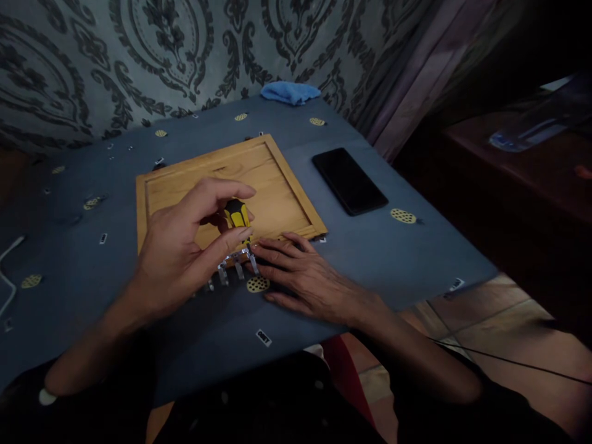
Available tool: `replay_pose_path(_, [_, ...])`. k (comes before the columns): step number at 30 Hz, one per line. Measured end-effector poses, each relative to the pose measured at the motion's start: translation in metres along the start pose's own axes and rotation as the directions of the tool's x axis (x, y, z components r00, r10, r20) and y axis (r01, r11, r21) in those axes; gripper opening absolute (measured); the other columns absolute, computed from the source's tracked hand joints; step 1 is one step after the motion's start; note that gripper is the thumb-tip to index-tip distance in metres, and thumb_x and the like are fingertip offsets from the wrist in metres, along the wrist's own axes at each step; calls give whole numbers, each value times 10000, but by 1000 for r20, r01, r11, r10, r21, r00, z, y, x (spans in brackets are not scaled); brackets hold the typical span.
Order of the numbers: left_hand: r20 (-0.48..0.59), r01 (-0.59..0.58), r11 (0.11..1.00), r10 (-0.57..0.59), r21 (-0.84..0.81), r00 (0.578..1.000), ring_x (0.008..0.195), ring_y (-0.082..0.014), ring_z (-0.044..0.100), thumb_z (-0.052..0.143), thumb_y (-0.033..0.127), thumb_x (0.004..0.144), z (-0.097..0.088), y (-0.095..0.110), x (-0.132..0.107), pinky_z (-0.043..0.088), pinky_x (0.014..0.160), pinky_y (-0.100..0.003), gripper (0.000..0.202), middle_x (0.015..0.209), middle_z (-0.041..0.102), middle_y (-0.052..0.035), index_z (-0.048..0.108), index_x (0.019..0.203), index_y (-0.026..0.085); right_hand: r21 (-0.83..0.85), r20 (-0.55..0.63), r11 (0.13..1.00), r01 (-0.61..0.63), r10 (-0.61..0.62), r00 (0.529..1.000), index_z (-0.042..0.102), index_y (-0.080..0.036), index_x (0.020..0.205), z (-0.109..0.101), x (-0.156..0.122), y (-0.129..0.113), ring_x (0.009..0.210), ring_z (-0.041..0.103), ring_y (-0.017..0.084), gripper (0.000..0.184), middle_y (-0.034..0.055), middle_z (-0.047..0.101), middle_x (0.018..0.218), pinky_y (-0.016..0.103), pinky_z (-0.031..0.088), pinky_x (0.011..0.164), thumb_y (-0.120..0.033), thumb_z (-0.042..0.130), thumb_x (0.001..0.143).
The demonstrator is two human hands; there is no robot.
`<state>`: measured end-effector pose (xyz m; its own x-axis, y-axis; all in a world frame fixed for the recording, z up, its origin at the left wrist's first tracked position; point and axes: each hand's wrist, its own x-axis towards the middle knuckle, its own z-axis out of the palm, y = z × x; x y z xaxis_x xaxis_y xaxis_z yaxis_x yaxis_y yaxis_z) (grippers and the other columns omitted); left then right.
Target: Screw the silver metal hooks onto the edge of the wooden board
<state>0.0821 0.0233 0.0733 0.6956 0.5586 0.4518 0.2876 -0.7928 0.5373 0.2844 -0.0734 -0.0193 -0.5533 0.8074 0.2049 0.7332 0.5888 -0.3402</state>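
Observation:
A yellow and black screwdriver (pixel 238 214) is held between the thumb and fingers of my left hand (pixel 173 246). It points downward, its lower end at a shiny metal piece with a row of hook-like prongs (pixel 224 274) along the near edge of a framed wooden panel (pixel 272 191). My right hand (pixel 308 277) lies palm down with fingers stretched, fingertips by the screwdriver's lower end and the panel's near edge. Whether those fingertips press on the metal piece I cannot tell. Part of the panel is hidden behind my left hand.
A black phone (pixel 350 180) lies right of the panel on the blue tablecloth (pixel 361 271). At the far edge sits a crumpled blue cloth (pixel 290 92). A white cable (pixel 10 277) runs at the left. A clear container (pixel 518 135) stands on a dark surface at right.

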Motion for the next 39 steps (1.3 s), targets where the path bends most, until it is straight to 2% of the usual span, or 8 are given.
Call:
replay_pose_path(7, [-14, -20, 990, 22, 142, 1000, 944, -148, 674, 671, 273, 947, 5, -1, -3, 558, 864, -267, 299, 1136, 681, -1, 606, 1236, 237, 10, -22, 1000, 16, -16, 1000, 516, -196, 1440, 2, 0, 2, 1495, 363, 273, 481, 87, 482, 1572, 546, 273, 1205, -386, 523, 999])
replay_pose_path(13, [-24, -13, 995, 16, 96, 1000, 879, -148, 684, 660, 262, 948, 3, -1, -1, 565, 779, -261, 271, 1087, 698, -2, 607, 1212, 237, 20, -9, 1000, 7, -7, 1000, 537, -205, 1421, 2, 0, 2, 1499, 354, 265, 453, 66, 476, 1578, 539, 260, 1217, -398, 486, 1014])
replay_pose_path(19, [-28, 0, 990, 4, 141, 1000, 839, -141, 679, 664, 270, 937, 1, -1, 0, 568, 756, -244, 267, 1089, 706, -7, 624, 1199, 235, 37, -9, 999, -11, 11, 1000, 544, -194, 1416, 0, 0, 0, 1497, 359, 266, 455, 88, 484, 1570, 553, 265, 1217, -377, 522, 1000])
replay_pose_path(28, [2, -66, 985, 66, 161, 998, 812, -141, 683, 643, 300, 956, -2, 0, 1, 555, 722, -217, 223, 1046, 732, 6, 642, 1173, 247, 27, 25, 999, -24, 23, 999, 525, -222, 1430, 2, -1, 1, 1506, 346, 267, 466, 52, 457, 1593, 567, 241, 1225, -402, 517, 1000])
replay_pose_path(34, [40, -87, 980, 81, 176, 996, 747, -132, 671, 637, 281, 957, -5, 0, 0, 559, 712, -222, 236, 1073, 735, 7, 631, 1192, 258, 21, 9, 999, -23, 23, 1000, 548, -235, 1417, 3, 0, 2, 1509, 342, 270, 451, 65, 457, 1592, 560, 247, 1228, -402, 521, 999])
replay_pose_path(39, [72, -108, 982, 98, 153, 993, 775, -137, 683, 593, 259, 973, -8, 1, 1, 563, 730, -233, 232, 1098, 731, 1, 622, 1202, 265, 20, -15, 1000, -14, 15, 1000, 554, -195, 1415, 4, 0, 3, 1486, 376, 280, 467, 100, 501, 1555, 584, 277, 1210, -404, 514, 999])
